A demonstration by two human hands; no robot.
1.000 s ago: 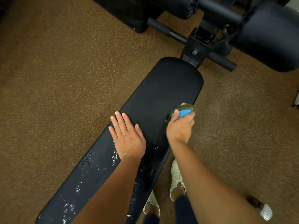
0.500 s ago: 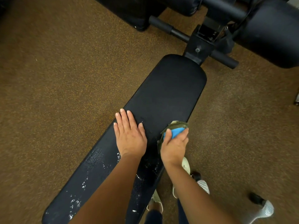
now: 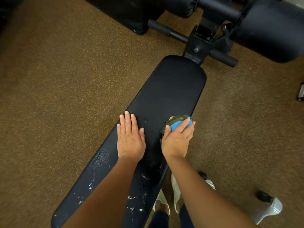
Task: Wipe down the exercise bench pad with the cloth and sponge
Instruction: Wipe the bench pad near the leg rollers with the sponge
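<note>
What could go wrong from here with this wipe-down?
The right hand grips the sponge and cloth at the right edge of the bench pad; a stroke could slide off onto the floor. Also, white flecks on the pad's near end, behind the wiping hand, may get missed.

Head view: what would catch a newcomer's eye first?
A black bench pad runs diagonally across the brown floor. Mid-pad, the left hand lies flat, while the right hand grips a blue sponge with a green cloth at the pad's right edge. White flecks dot its near end.
</note>
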